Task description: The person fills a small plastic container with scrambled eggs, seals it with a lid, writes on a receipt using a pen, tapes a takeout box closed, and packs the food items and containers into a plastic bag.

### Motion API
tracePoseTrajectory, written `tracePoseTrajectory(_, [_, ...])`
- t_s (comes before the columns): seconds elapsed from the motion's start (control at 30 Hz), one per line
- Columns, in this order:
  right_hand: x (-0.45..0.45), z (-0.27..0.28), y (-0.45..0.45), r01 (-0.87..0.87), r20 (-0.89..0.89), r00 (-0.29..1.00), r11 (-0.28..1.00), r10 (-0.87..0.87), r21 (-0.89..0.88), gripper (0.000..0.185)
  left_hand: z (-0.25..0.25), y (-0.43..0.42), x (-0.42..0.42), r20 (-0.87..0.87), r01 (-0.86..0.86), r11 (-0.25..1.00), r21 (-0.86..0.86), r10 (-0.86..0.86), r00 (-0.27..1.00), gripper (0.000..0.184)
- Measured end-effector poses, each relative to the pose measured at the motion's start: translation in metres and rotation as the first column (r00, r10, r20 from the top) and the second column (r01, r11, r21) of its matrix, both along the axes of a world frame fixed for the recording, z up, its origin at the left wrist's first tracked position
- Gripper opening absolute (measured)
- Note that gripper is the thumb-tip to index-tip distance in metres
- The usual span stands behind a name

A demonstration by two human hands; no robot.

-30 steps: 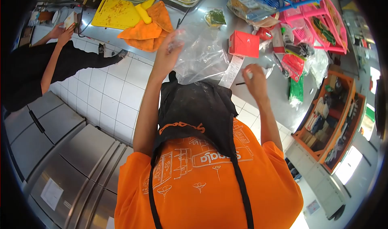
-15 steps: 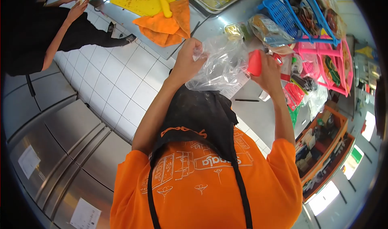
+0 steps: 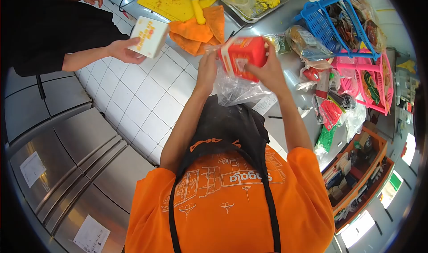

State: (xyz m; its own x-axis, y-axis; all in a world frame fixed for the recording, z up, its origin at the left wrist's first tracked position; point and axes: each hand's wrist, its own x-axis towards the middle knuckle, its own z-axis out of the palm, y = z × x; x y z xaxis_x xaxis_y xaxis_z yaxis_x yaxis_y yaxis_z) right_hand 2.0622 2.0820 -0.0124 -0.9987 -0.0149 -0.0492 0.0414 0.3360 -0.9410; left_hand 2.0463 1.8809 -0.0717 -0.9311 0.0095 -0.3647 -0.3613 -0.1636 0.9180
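My right hand [image 3: 270,73] is closed round a red box [image 3: 249,52] with a pale band and printing, held above the counter's near edge. Against the box's left side, my left hand [image 3: 207,70] pinches the clear plastic bag [image 3: 236,91], which hangs crumpled below the box. Whether the box is inside the bag or in front of it, I cannot tell. To the left, a co-worker's hand [image 3: 125,50] holds out a white box [image 3: 156,38] with orange lettering. An orange cloth [image 3: 196,33] lies on the counter just beyond my left hand.
A yellow board [image 3: 167,3] and a metal tray [image 3: 249,16] with yellow food lie at the back. Blue [image 3: 318,23] and pink [image 3: 383,81] baskets stand on the right among packets. Tiled floor [image 3: 138,92] and steel cabinets [image 3: 84,141] are on the left.
My right hand has brought the red box leftward to the plastic bag. The co-worker has stretched the white box toward me. The view has shifted slightly.
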Motion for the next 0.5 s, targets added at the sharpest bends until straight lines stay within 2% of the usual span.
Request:
tracePoseTrajectory(0.03, [0.006,-0.017,0.000,-0.037,0.029,0.999,0.997,0.035,0.064,0.095,0.005,-0.003,-0.002,-0.070,0.000,1.000,-0.024,-0.001,0.998,0.034])
tracePoseTrajectory(0.07, [0.012,-0.015,-0.002,-0.107,0.097,0.992,0.957,0.084,0.269,0.095,0.015,-0.007,-0.002,-0.136,-0.001,0.999,-0.049,-0.006,0.991,0.034])
tracePoseTrajectory(0.13, [0.036,-0.009,-0.003,-0.253,0.258,0.960,0.743,0.112,0.620,0.095,0.046,-0.008,0.005,-0.227,0.045,0.997,-0.066,-0.059,0.972,0.035])
tracePoseTrajectory(0.23, [0.058,-0.012,0.003,-0.317,0.389,0.917,0.438,-0.083,0.841,0.093,0.101,-0.006,0.035,-0.282,0.230,0.973,-0.015,-0.225,0.933,0.036])
tracePoseTrajectory(0.27, [0.066,-0.022,0.016,-0.273,0.313,0.948,0.343,-0.064,0.899,0.092,0.109,-0.008,0.048,-0.273,0.313,0.950,0.018,-0.296,0.915,0.034])
tracePoseTrajectory(0.3, [0.066,-0.024,0.024,-0.260,0.316,0.944,0.368,-0.099,0.893,0.091,0.114,-0.009,0.055,-0.270,0.390,0.920,0.051,-0.363,0.892,0.032])
tracePoseTrajectory(0.37, [0.062,-0.025,0.038,-0.252,0.335,0.931,0.411,-0.144,0.876,0.089,0.111,-0.009,0.063,-0.339,0.394,0.917,-0.066,-0.392,0.855,0.029])
tracePoseTrajectory(0.43, [0.060,-0.021,0.048,-0.258,0.361,0.918,0.445,-0.163,0.857,0.087,0.099,-0.012,0.067,-0.351,0.427,0.870,-0.245,-0.491,0.798,0.025])
tracePoseTrajectory(0.47, [0.061,-0.009,0.046,-0.265,0.348,0.926,0.410,-0.143,0.873,0.089,0.088,-0.017,0.066,-0.320,0.451,0.813,-0.367,-0.566,0.760,0.022])
tracePoseTrajectory(0.5, [0.059,0.005,0.044,-0.272,0.334,0.936,0.379,-0.108,0.885,0.093,0.075,-0.024,0.065,-0.293,0.462,0.786,-0.411,-0.594,0.749,0.022])
